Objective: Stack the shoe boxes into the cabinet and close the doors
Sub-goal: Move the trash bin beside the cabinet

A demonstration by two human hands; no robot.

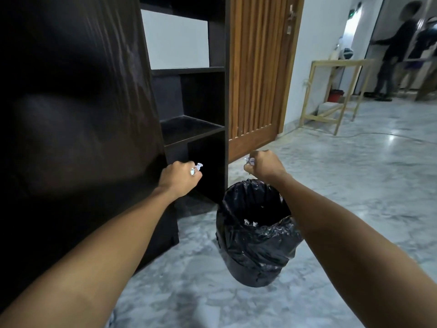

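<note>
Both grips clamp crumpled paper scraps, the left hand (181,177) before the open cabinet (194,129), the right hand (263,164) above the bin (256,233); no shoe boxes visible, shelves seemingly unstacked, doors unclosed.

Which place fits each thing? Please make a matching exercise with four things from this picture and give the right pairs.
Things:
1. white box
2. bin
3. left hand
4. wooden frame

Places:
A. beside the far white wall
B. on the cabinet's upper shelf
C. on the floor, below the right hand
D. before the lowest compartment, gripping crumpled paper

Pairs: 1-B, 2-C, 3-D, 4-A
</note>
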